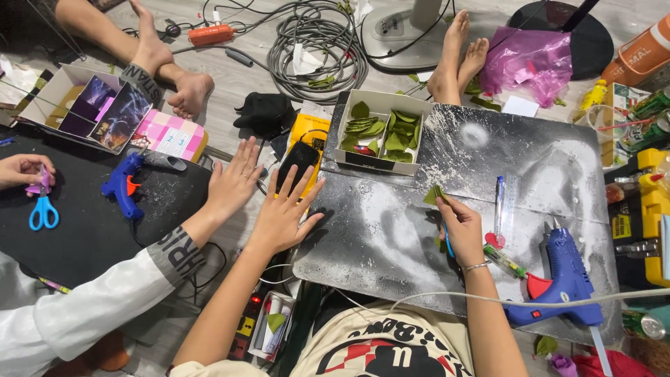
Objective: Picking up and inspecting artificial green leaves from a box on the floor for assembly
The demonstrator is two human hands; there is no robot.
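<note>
My left hand [283, 213] lies flat with its fingers spread, just left of the grey spattered board [391, 237]. Its fingertips reach a black phone [299, 159] on a yellow packet. My right hand [459, 227] rests on the board. It pinches a small green paper leaf [433, 195] between its fingertips, and a thin blue tool [447, 246] sticks out under the palm. A white box of green leaves [380, 129] stands at the board's far edge.
A co-worker's hand [234, 183] in a white sleeve lies spread beside mine. Another hand [21, 169] at far left holds blue scissors [43, 209]. Two blue glue guns [562, 279] [122, 185], pens, coiled cables and bare feet surround the board.
</note>
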